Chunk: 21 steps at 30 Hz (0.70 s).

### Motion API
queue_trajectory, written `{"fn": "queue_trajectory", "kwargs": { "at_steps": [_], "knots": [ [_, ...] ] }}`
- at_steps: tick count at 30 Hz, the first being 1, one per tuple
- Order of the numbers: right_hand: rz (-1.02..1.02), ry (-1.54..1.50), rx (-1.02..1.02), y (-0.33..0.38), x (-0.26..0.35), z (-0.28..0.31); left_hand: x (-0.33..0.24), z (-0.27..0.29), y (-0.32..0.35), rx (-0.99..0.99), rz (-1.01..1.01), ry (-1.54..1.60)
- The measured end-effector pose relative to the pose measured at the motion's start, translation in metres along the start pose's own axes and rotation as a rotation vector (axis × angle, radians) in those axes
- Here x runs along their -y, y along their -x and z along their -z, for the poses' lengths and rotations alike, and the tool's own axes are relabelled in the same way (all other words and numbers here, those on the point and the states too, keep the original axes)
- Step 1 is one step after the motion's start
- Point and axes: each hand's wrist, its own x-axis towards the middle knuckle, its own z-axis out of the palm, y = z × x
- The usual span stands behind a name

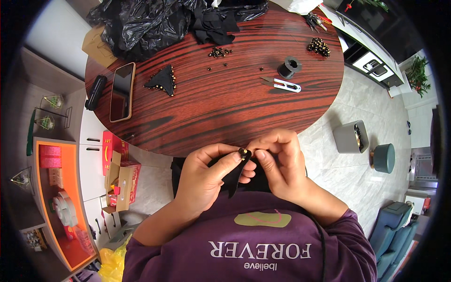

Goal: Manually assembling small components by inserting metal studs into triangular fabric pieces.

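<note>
Black fabric piece (233, 176) (mostly hidden by hands).

A dark phone screen (121, 91) lies at ten o'clock on the table (225, 108), and open red boxes (120, 176) sit at eight o'clock.

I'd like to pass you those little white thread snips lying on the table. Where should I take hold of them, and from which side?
Probably best by the white looped handle end of the thread snips, coming from the right side of the table. They lie flat, with the metal blade tips pointing left, toward the table's middle, so the right end is the blunt one. The black thread spool sits just behind them, so come in low.
</note>
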Motion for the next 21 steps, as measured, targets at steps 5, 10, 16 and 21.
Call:
{"fn": "queue_trajectory", "kwargs": {
  "at_steps": [5,10,16,21],
  "knots": [
    [0.119,0.242,0.044,-0.001,0.0,0.004,0.001,-0.001,0.0,-0.043,-0.053,-0.074],
    [0.244,0.399,0.061,-0.009,0.005,0.009,0.006,0.004,-0.002,-0.026,-0.099,-0.094],
    [0.487,0.582,0.107,-0.019,0.017,0.017,0.01,0.003,-0.004,-0.038,-0.148,-0.19],
    [0.257,-0.212,-0.105,-0.025,0.034,0.027,0.001,0.007,-0.004,-0.151,-0.107,-0.152]
  ]
}}
